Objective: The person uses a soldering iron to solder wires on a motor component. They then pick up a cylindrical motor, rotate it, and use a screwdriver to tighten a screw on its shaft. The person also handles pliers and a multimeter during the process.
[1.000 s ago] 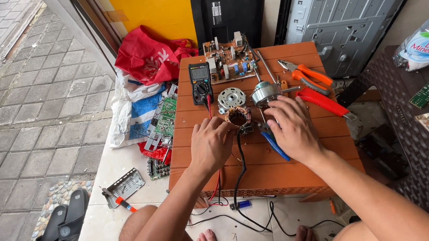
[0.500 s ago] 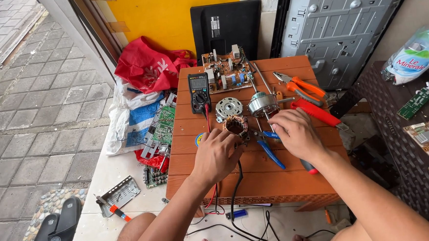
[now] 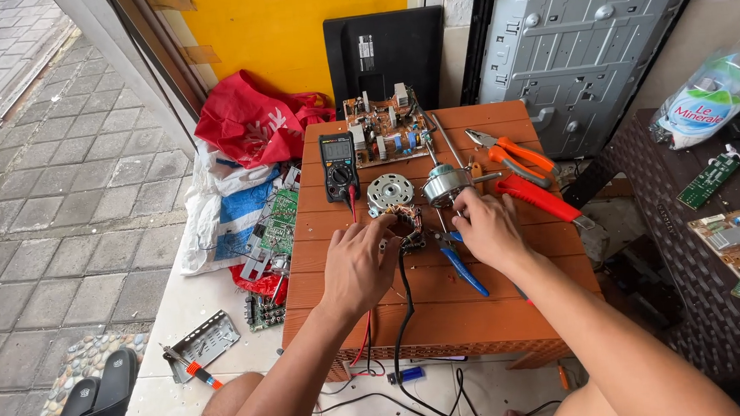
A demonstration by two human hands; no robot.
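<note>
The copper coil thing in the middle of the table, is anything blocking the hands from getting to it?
No. Both hands are already at the motor coil: the left hand touches its left side and the right hand is at its right edge. The blue-handled pliers lie just below the right hand, not in between.

Multimeter [image 3: 339, 164] left of pliers [image 3: 509, 153]

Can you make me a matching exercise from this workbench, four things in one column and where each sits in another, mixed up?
Things:
1. multimeter
2. circuit board
3. blue pliers
4. sandals

Places:
A. on the floor, lower left
B. far edge of the table
C. just below the right hand
D. table's left side, above the left hand

Pairs: 1-D, 2-B, 3-C, 4-A
</note>
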